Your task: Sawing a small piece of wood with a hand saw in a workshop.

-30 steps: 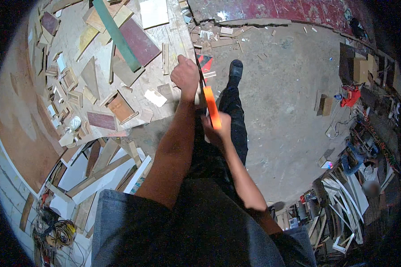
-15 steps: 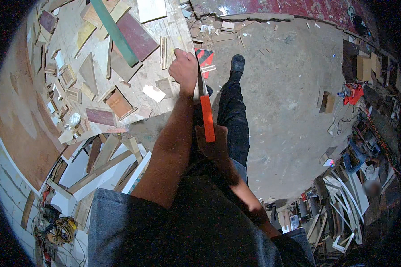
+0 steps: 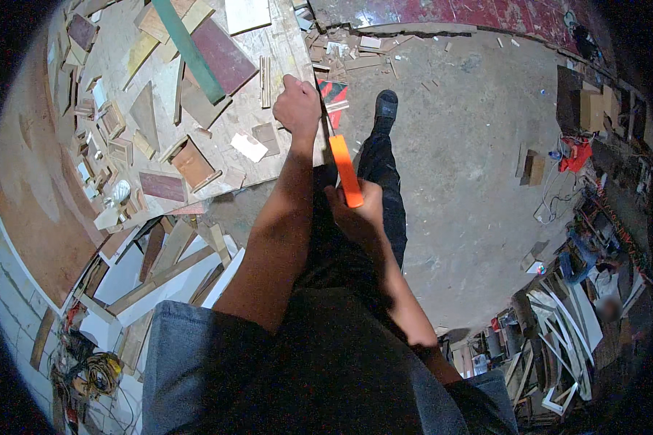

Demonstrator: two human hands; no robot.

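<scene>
My right hand (image 3: 363, 215) is closed around the orange handle of a handsaw (image 3: 346, 170). The dark, thin blade points away from me and runs along the right edge of the wooden worktable (image 3: 286, 43). My left hand (image 3: 297, 107) is a closed fist at that edge, just left of the blade. Whatever its fingers grip or press on is hidden beneath it. Two narrow wood strips (image 3: 265, 82) lie left of the fist, and a white scrap (image 3: 249, 147) lies nearer to me.
Wood offcuts, a green strip (image 3: 189, 51) and a dark red board (image 3: 221, 58) cover much of the table. A red and black item (image 3: 334, 93) lies beyond the blade. Boards (image 3: 170, 272) are piled below the table's near edge. Scrap and cables line the right side.
My right hand and the saw have moved forward, away from my body, and slightly right; less of the blade shows. My left hand stays nearly in place at the table edge.
</scene>
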